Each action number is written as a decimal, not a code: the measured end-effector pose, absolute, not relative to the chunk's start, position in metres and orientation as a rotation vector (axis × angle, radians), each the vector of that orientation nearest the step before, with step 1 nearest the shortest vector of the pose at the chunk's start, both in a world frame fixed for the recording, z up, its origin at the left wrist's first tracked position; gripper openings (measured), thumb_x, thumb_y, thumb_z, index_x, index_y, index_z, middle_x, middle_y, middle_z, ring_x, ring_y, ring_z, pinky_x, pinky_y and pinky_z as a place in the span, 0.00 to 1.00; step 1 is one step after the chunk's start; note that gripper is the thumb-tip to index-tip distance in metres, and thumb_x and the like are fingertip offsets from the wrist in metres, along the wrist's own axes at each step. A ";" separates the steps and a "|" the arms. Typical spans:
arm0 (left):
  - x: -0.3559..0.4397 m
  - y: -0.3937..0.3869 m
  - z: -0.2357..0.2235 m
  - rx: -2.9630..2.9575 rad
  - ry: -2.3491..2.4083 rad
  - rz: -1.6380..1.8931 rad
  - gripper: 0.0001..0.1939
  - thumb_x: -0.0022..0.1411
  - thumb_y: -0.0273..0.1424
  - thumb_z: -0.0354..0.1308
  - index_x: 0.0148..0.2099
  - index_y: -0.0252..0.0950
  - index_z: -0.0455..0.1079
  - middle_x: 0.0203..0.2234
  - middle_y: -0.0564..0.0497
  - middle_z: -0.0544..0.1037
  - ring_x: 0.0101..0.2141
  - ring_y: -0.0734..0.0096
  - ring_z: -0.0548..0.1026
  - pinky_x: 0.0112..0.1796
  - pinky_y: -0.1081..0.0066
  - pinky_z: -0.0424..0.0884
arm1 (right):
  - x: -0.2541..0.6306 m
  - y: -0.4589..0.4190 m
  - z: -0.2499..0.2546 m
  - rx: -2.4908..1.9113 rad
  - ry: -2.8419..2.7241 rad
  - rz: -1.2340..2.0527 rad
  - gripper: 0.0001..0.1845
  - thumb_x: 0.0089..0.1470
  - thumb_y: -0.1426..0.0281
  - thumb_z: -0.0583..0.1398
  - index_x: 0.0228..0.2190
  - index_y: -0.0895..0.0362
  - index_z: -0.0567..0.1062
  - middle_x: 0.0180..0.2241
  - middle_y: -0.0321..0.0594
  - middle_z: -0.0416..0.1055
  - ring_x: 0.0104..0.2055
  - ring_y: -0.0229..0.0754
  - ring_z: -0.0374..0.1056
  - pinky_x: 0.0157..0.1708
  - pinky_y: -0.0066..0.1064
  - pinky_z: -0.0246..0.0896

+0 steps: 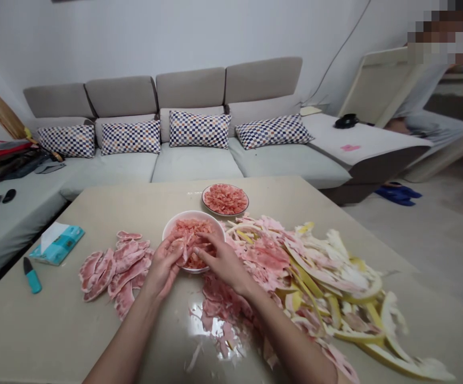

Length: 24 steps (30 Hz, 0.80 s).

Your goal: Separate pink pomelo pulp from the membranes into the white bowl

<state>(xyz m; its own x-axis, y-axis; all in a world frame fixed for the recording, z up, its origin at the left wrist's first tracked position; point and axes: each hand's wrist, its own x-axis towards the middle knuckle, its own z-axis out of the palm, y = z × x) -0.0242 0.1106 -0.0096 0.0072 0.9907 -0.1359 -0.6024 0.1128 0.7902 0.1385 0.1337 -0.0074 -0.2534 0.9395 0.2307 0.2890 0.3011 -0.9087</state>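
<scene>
My left hand [164, 268] is closed on a pink pomelo segment [186, 246], held over a white bowl [169, 224]. Thumb and fingers of my right hand [224, 262] grip the same segment from the other side. Loose pink pulp [195, 261] fills much of the bowl beneath. Behind the bowl, a dark-rimmed plate [203, 198] carries a heap of pulp pieces [225, 198]. Several unpeeled pomelo segments [113, 272] lie left of my hands. To the right spreads a pile of pink membrane scraps [265, 256] and thick yellow-white rind [347, 298].
On the table's left lie a blue tissue pack [59, 250] and a knife [32, 276] with a teal handle. A grey sofa [195, 162] with checkered cushions [199, 129] stands beyond the table [143, 202]. Another person [427, 90] sits at the far right.
</scene>
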 end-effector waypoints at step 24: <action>-0.026 0.109 -0.013 0.533 0.893 1.380 0.23 0.45 0.25 0.71 0.45 0.37 0.70 0.35 0.52 0.77 0.32 0.76 0.77 0.37 0.74 0.74 | 0.143 0.142 -0.007 -1.095 -1.444 1.094 0.11 0.49 0.65 0.63 0.35 0.55 0.77 0.37 0.41 0.76 0.39 0.45 0.72 0.43 0.38 0.67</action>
<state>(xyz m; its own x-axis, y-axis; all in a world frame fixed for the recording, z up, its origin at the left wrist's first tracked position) -0.0256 0.1093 -0.0128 -0.0468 0.9730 -0.2259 -0.6043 0.1525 0.7820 0.1431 0.1415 -0.0073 -0.1131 0.9777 0.1767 0.0948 0.1876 -0.9777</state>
